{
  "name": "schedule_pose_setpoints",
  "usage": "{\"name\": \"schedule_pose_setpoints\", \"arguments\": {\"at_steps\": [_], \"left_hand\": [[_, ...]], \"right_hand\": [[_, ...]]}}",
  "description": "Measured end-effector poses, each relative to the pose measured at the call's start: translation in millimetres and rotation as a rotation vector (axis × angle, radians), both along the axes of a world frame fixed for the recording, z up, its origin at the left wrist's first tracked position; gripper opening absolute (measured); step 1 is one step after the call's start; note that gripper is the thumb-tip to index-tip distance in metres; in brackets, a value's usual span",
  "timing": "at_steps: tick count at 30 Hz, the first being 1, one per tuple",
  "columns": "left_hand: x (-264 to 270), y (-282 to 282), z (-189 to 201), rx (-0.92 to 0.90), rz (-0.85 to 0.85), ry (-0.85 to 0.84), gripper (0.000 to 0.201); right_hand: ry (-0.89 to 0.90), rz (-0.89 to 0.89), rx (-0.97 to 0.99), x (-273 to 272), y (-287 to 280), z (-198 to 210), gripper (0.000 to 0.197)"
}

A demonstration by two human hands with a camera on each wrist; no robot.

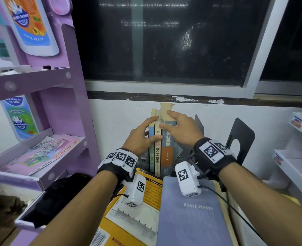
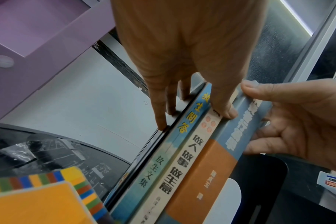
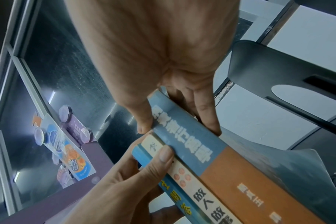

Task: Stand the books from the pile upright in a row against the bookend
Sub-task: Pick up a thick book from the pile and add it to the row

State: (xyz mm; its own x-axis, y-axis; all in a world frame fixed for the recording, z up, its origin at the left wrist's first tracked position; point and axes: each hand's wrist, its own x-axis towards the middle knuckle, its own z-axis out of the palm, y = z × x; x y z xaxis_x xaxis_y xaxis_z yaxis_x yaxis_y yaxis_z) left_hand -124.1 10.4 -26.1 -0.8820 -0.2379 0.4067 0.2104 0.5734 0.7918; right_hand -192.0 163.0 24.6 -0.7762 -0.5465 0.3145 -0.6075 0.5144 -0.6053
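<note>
Three books stand upright by the wall: a thin blue book (image 1: 151,150), a cream-spined book (image 1: 157,153) and a thick blue-and-orange book (image 1: 168,153). My left hand (image 1: 151,129) grips the two thinner ones, thumb across their spines (image 2: 194,119) and fingers on a thin black plate (image 2: 159,136) at their left. My right hand (image 1: 171,124) grips the top of the thick book (image 3: 182,136), thumb on one side and fingers on the other. A black bookend (image 1: 239,139) stands apart at the right. The pile in front holds a lavender book (image 1: 191,213) and a yellow book (image 1: 134,221).
A purple display shelf (image 1: 66,107) rises close on the left. A white shelf unit (image 1: 297,166) stands at the right. The wall and dark window (image 1: 164,41) lie right behind the books. A black object (image 1: 58,192) lies at the lower left.
</note>
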Motion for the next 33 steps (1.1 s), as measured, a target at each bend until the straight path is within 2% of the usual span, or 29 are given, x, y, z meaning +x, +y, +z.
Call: {"name": "schedule_pose_setpoints", "arguments": {"at_steps": [5, 9, 14, 33], "left_hand": [[0.4, -0.4, -1.9, 0.040, -0.015, -0.007, 0.070], [2.2, 0.8, -3.8, 0.067, -0.023, 0.019, 0.062], [4.3, 0.4, -2.7, 0.054, -0.034, 0.034, 0.049], [1.5, -2.3, -0.8, -0.034, 0.008, 0.094, 0.037]], "right_hand": [[-0.026, 0.010, 0.022, -2.1, -1.0, 1.4, 0.074], [-0.020, 0.039, 0.085, -4.7, -2.1, 1.1, 0.081], [-0.006, 0.039, 0.086, -5.6, -4.9, 0.8, 0.082], [-0.031, 0.003, -0.062, -4.8, -8.5, -2.9, 0.079]]}}
